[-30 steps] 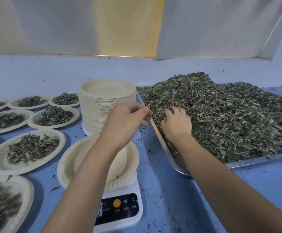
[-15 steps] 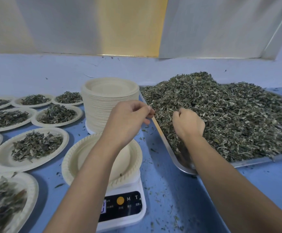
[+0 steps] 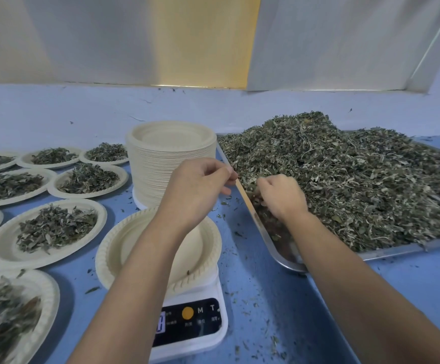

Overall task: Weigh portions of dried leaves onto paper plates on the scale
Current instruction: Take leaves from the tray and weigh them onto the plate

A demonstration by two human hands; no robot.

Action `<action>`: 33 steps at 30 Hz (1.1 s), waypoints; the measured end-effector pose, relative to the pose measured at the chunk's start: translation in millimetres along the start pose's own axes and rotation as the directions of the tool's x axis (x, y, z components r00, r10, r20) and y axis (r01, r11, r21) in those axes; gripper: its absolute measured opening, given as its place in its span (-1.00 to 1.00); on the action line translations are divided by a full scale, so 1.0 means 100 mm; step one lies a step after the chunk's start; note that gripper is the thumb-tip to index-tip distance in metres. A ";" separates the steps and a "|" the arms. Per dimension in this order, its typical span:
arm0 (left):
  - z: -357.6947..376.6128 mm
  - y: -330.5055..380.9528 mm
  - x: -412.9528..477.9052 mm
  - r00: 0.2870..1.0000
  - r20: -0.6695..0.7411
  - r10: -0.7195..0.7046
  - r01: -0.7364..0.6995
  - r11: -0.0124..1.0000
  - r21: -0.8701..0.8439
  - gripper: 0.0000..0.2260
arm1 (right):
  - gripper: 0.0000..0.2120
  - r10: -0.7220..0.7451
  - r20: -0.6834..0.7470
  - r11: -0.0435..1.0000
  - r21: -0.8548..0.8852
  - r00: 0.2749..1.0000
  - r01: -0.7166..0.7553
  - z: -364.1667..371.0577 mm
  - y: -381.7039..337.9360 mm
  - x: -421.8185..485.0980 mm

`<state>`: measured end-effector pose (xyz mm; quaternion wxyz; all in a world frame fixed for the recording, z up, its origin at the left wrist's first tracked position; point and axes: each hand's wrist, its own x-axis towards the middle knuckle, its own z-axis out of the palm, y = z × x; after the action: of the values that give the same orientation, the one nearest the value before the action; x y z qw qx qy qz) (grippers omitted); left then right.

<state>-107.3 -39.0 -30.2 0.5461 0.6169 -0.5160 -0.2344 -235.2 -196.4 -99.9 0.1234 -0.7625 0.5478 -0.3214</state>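
The right hand (image 3: 279,198) is dug into the near-left edge of the heap of dried leaves (image 3: 358,179) on the metal tray (image 3: 402,248). Its knuckles are up and its fingers are curled down around a clump. The left hand (image 3: 200,190) hovers just left of it by the tray's rim, fingers curled in and thumb pressed to forefinger. Whether a scrap of leaf sits in that pinch I cannot tell.

Nearer than the left fingers, under that wrist, the paper plate (image 3: 113,258) sits on the scale (image 3: 190,319), bare but for a crumb or two. The forearm hides part of the display, and what shows is too blurred to read.

The step in hand looks like taking the first handful. To do it well:
- Close the right fingers fully under the clump before lifting, so little spills.
- Carry it low across the strip of tabletop (image 3: 255,290) between tray and scale.
- Release it over the plate's middle, not its fluted rim.
- Start short of the target and top up by pinches.
- Keep both forearms off the plate and scale while reading.

The stack of paper plates (image 3: 171,158) stands just beyond the left fingers. The filled plates (image 3: 6,254) lie well to their left.
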 end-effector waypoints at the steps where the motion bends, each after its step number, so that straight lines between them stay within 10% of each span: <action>1: 0.00 0.00 0.00 1.000 -0.001 -0.002 0.002 1.000 0.000 -0.82 | -0.59 0.019 -0.111 0.999 -0.046 0.994 -0.024 -0.02 0.01 0.00; 8: 0.00 -0.01 0.01 1.000 -0.002 -0.004 0.004 1.000 0.006 -0.81 | -0.56 0.337 0.092 0.903 -0.315 0.937 -0.293 -0.02 0.12 0.01; 16: 0.01 -0.04 0.03 1.000 0.003 -0.002 0.002 1.000 0.010 -0.82 | -0.81 0.192 0.298 0.837 0.448 0.935 -0.314 0.15 -0.02 0.07; 22: 0.01 -0.05 0.03 1.000 -0.003 0.003 -0.003 1.000 0.005 -0.82 | -0.89 -0.123 -0.134 0.992 0.008 0.983 0.126 0.09 0.10 0.09; 29: 0.03 -0.05 0.03 1.000 -0.003 0.002 -0.002 1.000 0.021 -0.81 | -0.58 -0.182 0.413 0.890 -0.317 0.892 0.328 0.24 0.14 0.10; 33: 0.01 -0.05 0.02 1.000 -0.010 0.005 -0.005 1.000 0.021 -0.81 | -0.65 -0.219 0.293 0.802 -0.489 0.931 0.342 0.23 0.10 0.06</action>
<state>-105.9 -42.4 -34.1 0.5429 0.6224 -0.5172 -0.2245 -227.8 -209.4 -120.7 -0.0815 -0.8703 0.4783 -0.0847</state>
